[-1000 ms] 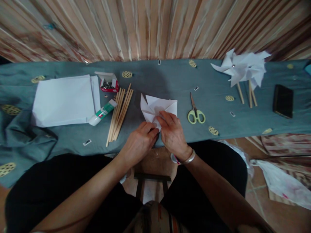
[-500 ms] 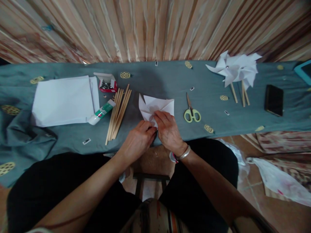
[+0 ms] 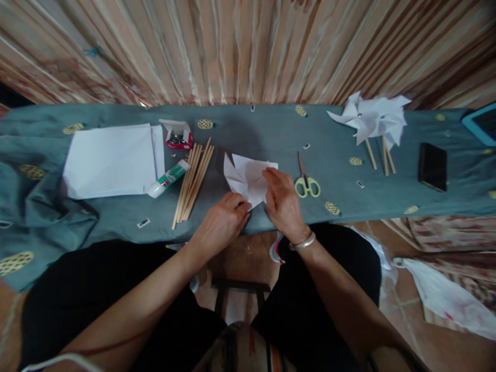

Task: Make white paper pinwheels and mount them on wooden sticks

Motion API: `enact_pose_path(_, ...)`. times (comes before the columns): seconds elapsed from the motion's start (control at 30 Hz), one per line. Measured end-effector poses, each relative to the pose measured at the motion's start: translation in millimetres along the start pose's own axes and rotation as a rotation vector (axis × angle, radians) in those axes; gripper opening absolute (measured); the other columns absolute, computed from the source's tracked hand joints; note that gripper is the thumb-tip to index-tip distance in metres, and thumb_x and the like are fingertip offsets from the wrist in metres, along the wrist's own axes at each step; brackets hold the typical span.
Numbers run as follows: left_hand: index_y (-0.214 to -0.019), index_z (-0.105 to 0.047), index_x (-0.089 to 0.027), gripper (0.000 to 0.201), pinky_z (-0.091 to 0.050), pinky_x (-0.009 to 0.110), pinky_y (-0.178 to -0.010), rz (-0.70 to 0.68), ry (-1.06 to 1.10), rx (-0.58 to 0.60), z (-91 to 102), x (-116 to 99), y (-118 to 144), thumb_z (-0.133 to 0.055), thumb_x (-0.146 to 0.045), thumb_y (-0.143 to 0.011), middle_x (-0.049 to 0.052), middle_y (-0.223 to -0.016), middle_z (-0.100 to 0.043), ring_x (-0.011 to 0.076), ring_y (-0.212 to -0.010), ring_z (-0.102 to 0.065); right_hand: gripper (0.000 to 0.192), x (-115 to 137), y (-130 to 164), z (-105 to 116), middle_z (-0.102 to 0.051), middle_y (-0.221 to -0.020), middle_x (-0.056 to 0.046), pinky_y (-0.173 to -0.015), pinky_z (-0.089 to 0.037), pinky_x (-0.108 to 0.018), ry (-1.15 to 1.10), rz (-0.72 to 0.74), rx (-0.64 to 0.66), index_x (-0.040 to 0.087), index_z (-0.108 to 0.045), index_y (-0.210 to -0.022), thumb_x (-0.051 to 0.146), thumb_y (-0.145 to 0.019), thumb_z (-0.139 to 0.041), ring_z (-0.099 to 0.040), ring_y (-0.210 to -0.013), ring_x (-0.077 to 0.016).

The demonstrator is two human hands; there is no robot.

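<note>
A white paper pinwheel blank, cut and partly folded, lies at the table's near edge in front of me. My left hand pinches its lower corner between thumb and fingers. At its right side my right hand has the fingertips on the paper's edge, thumb underneath or beside it. Scissors with light green handles lie just right of my right hand. To the left rests a bundle of wooden sticks.
Left of the sticks are a glue stick, an open red box of metal pins and a stack of white paper. Finished pinwheels lie at the right, near a black phone and a blue-edged tablet.
My right hand has moved right, from the paper's centre to its right edge, uncovering the middle. My left hand stays at the lower corner. The view has shifted slightly.
</note>
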State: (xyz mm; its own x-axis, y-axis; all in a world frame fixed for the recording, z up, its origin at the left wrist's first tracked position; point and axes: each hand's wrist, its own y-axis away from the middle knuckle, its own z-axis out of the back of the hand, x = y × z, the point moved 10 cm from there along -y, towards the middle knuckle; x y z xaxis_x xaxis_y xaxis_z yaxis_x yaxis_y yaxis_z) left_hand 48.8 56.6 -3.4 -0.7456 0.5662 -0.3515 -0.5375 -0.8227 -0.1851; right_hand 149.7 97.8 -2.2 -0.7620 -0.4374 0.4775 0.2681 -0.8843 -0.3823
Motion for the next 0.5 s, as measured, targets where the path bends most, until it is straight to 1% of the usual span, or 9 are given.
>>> enact_pose_path(0.13, -0.101, -0.066, -0.01, 0.016, -0.057, 0.036, -0.081, -0.001, -0.015, 0.007, 3.9, -1, 0, -0.054, -0.014, -0.091, 0.011, -0.098, -0.063, 0.0233, -0.095, -0.06, 0.046, -28, -8, 13, -0.057, -0.136, -0.018, -0.11, -0.04, -0.053, 0.046, -0.101, -0.077, 0.01, -0.053, -0.133, 0.015, -0.09, -0.037, -0.049, -0.131, -0.0279)
enact_pose_path(0.23, -0.102, -0.066, -0.01, 0.017, -0.057, 0.036, -0.078, 0.0, -0.058, 0.013, 7.6, 0, 1, -0.053, -0.013, -0.091, 0.011, -0.098, -0.064, 0.0239, -0.094, -0.06, 0.047, -40, -11, 13, -0.057, -0.137, -0.019, -0.111, -0.04, -0.052, 0.059, -0.138, -0.073, 0.007, -0.051, -0.134, 0.016, -0.09, -0.039, -0.048, -0.133, -0.0279)
enact_pose_path(0.3, -0.102, -0.067, -0.01, 0.018, -0.057, 0.036, -0.077, -0.004, -0.084, 0.005, 11.0, 2, 2, -0.052, -0.012, -0.091, 0.011, -0.097, -0.064, 0.0241, -0.094, -0.06, 0.047, -41, -12, 12, -0.056, -0.138, -0.019, -0.112, -0.04, -0.05, 0.051, -0.135, -0.059, 0.008, -0.051, -0.134, 0.015, -0.09, -0.038, -0.048, -0.133, -0.027)
enact_pose_path(0.37, -0.102, -0.067, -0.01, 0.019, -0.057, 0.037, -0.078, -0.009, -0.107, -0.027, 16.3, 5, 2, -0.051, -0.011, -0.091, 0.011, -0.099, -0.065, 0.0242, -0.095, -0.06, 0.047, -40, -13, 11, -0.057, -0.137, -0.019, -0.112, -0.04, -0.049, 0.037, -0.122, -0.055, 0.008, -0.052, -0.134, 0.014, -0.09, -0.037, -0.049, -0.133, -0.0262)
enact_pose_path(0.5, -0.101, -0.068, -0.012, 0.021, -0.056, 0.04, -0.08, -0.004, -0.167, -0.103, 29.0, 20, 1, -0.049, -0.011, -0.091, 0.011, -0.101, -0.066, 0.0249, -0.095, -0.059, 0.044, -34, -14, 14, -0.062, -0.13, -0.018, -0.109, -0.045, -0.048, 0.004, -0.094, -0.052, 0.009, -0.055, -0.131, 0.015, -0.091, -0.038, -0.057, -0.125, -0.0261)
